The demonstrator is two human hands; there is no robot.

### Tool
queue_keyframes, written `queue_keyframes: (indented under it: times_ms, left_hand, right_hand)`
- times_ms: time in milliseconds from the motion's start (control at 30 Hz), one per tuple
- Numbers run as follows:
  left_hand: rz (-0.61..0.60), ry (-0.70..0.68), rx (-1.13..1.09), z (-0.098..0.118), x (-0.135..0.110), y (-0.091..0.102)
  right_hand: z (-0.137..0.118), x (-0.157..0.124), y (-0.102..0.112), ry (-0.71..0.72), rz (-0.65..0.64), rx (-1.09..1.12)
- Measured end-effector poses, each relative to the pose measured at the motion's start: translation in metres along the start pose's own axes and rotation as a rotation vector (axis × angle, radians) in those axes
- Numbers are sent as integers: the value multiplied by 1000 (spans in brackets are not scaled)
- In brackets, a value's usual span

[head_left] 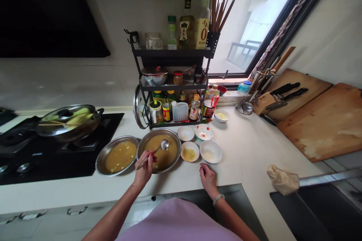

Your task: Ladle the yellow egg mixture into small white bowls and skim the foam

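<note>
My left hand (145, 165) is closed round the handle of a metal spoon (164, 144), whose bowl end is over a steel basin (178, 154) of brownish liquid. To its left, a second steel basin (102, 169) holds similar liquid with pale bits in it. My right hand (208, 177) hangs with curled fingers by the counter, just below a white bowl (217, 155) with a little pale residue; I see nothing held in it. Beside that bowl are a small bowl of yellowish liquid (189, 153), another white bowl (186, 134) and a strawberry-patterned bowl (207, 132).
A lidded pan (82, 120) with pale green food sits on the black stove (85, 162). Behind the basins stands a black rack (172, 87) of bottles and jars. Cutting boards (325, 124) and a knife block (264, 101) lean at right, above a dark sink (316, 211).
</note>
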State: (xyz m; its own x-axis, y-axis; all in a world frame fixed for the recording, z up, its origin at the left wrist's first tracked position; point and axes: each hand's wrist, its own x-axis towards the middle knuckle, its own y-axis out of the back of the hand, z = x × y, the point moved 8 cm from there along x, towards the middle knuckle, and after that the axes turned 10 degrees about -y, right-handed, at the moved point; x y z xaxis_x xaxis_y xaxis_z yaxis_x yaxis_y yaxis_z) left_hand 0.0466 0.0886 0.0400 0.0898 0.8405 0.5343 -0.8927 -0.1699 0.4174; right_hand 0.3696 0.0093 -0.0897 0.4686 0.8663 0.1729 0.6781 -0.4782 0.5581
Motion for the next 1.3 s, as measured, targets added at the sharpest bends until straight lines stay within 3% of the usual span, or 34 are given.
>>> queue_keyframes:
  times_ms: [167,400,600,800,967,1067,1200,1300]
  left_hand:
    - [4,161,-77,-24,-10,-3]
    - [264,545,-295,-57,-15,10]
    - [366,620,-453,-50,-8,11]
    - [335,594,-466,-24,1,0]
    - [243,517,-492,-5,7,-25]
    - [127,445,-466,4,7,-48]
    - [-63,239,-398,22,1,-75]
    - [-202,-41,-318,49,-5,-84]
  right_hand:
    - [1,0,-1,19,0,-16]
    - [2,1,-2,48,26,-26]
    - [1,-1,-2,69,35,-31]
    - [0,-1,-2,88,40,-31]
    - [-1,-1,-1,99,43,-28]
    - [-1,-2,-1,106,45,-26]
    - [-2,-3,-1,112,45,-27]
    - [-2,-3,-1,113,43,-33]
